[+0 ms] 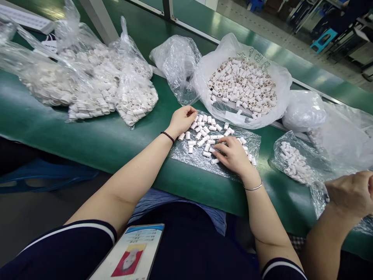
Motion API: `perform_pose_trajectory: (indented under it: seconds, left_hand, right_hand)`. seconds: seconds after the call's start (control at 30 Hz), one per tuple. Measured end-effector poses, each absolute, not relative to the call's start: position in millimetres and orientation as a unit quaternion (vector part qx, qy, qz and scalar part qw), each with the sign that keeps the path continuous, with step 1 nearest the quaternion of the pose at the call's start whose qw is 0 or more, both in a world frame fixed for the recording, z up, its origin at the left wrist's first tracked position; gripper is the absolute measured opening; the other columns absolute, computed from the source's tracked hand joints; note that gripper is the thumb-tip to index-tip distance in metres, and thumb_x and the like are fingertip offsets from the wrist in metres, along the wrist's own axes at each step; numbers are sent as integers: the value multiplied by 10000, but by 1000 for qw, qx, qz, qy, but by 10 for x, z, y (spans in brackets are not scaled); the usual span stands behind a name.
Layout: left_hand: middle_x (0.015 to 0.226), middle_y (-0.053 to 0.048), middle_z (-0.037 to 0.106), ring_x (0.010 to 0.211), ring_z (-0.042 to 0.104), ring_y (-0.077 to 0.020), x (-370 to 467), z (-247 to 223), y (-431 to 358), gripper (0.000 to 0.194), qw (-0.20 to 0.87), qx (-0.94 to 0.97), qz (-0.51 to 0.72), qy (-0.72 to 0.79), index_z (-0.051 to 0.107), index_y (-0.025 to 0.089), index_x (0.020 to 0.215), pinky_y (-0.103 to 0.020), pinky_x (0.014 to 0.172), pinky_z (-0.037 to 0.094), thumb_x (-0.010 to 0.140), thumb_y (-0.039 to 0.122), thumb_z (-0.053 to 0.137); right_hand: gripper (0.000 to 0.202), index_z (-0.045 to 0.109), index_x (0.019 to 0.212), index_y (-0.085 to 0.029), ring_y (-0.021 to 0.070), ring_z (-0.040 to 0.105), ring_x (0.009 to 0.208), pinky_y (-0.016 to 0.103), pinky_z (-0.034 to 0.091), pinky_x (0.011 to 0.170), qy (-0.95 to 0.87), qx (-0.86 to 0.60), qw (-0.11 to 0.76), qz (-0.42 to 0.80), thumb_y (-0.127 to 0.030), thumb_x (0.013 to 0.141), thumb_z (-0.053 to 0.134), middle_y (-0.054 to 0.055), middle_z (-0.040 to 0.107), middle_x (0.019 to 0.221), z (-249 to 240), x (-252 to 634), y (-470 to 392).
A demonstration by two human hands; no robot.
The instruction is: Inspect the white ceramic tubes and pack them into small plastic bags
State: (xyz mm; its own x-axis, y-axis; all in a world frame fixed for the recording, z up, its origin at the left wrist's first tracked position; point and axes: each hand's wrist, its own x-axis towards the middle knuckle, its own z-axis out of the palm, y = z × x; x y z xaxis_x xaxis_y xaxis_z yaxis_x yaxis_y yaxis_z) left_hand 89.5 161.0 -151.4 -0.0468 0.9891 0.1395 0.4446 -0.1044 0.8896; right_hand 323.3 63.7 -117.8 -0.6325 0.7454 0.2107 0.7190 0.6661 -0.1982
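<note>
Small white tubular pieces that look like pipe fittings [203,140] lie loosely spread on a clear plastic bag [198,160], which is flat on the green bench. At the left end of the spread, my left hand [183,121] has its fingers closed together beside the pieces; what they pinch, if anything, is hidden. My right hand [234,156] reaches over the right part of the spread. Its fingers are apart, with the tips at several fittings, and nothing shows gripped in it. Part of the spread is covered by this hand.
Behind the spread stands a large open plastic bag [281,83] full of white fittings. Filled clear bags [135,99] crowd the left side of the green bench [122,142]. To the right lies a smaller bag of white pieces [295,161], near a co-worker's hand [348,192].
</note>
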Motion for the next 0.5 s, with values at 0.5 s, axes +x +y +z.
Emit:
perform_pose_trajectory:
  seconds: [0.5]
  left_hand:
    - [844,-31,698,785,606,-172,906,-1512,1605,108,329,607,425,585,660,168,822,-277,723,458,817,230,571]
  right_hand:
    - [208,624,1053,-210,230,529,945,377,394,805,-915,-376,145,29,-347,943,513,82,645,1042,-1136,3102,484]
